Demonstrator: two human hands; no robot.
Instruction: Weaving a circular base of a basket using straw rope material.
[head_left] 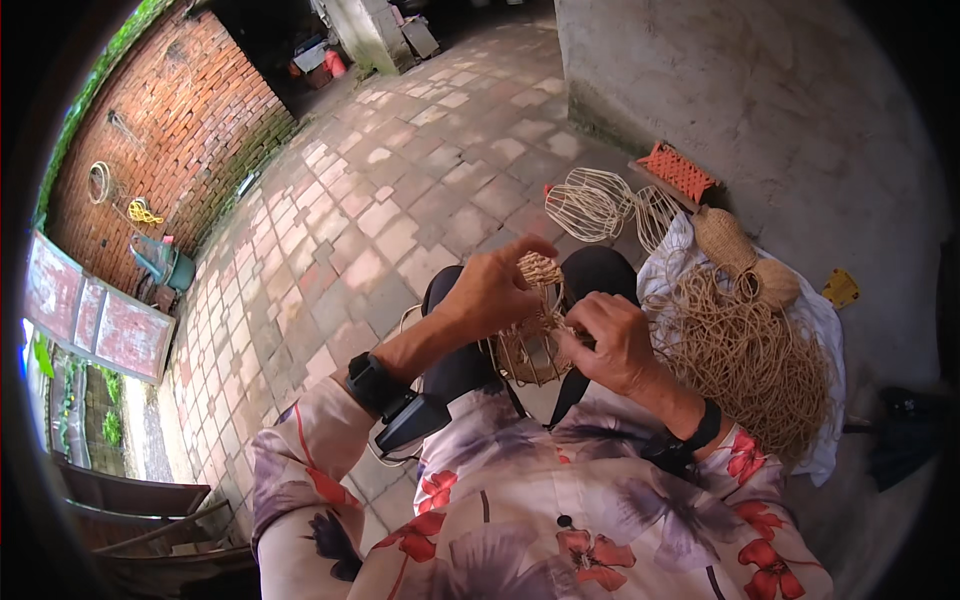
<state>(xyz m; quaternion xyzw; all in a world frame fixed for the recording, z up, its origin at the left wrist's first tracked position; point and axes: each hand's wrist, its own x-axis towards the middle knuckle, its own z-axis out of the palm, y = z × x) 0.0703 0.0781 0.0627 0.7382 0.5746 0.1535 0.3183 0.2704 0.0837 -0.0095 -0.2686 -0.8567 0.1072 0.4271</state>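
Between my knees stands a wire frame with tan cord woven round its top. My left hand is bent round the left side of the woven part, index finger stretched across its far side and thumb nearer me. To the right, my right hand has its fingers curled and pressed together beside the frame. What sits in that pinch is too small to make out. Some of the weave is hidden behind the hands.
Loose tan cord lies heaped on a white cloth at my right. Beside it are a woven gourd-shaped piece, bare wire frames, an orange perforated basket and a yellow object. A concrete wall rises behind.
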